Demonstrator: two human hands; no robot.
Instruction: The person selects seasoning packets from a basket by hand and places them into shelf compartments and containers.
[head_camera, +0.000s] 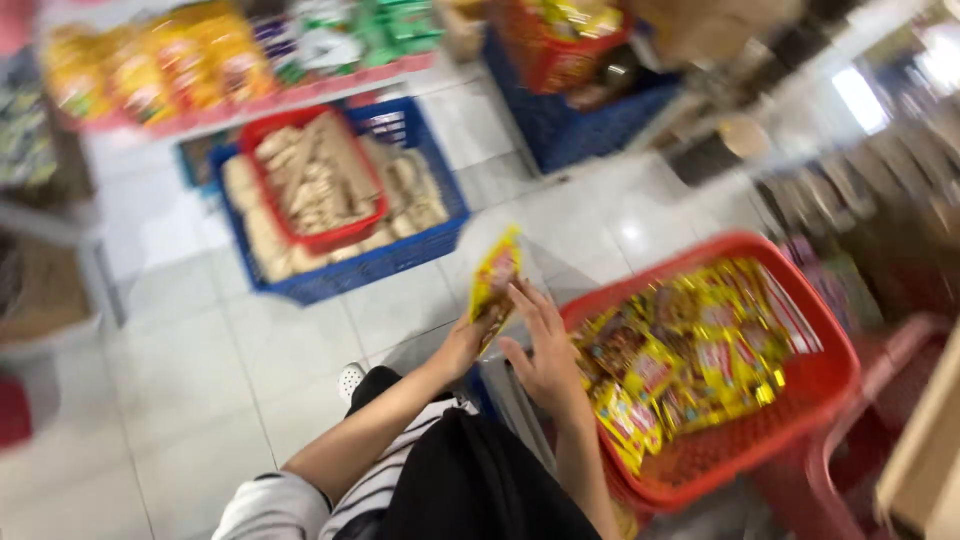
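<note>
My left hand (463, 347) is shut on a yellow and red snack packet (494, 279) and holds it upright above the floor. Just to its right is my right hand (546, 352), fingers spread, with the fingertips against the lower edge of the packet. Both hands are at the left rim of a red plastic basket (820, 375) filled with several similar yellow and red packets (690, 355). The picture is motion-blurred, so the exact grip is hard to make out.
A blue crate (400, 255) on the white tiled floor holds beige wrapped goods and a red basket (330, 238) of the same. A shelf (230, 112) with yellow bags runs along the top left. Another blue crate (570, 125) with a red basket stands behind. A red stool (905, 345) is at the right.
</note>
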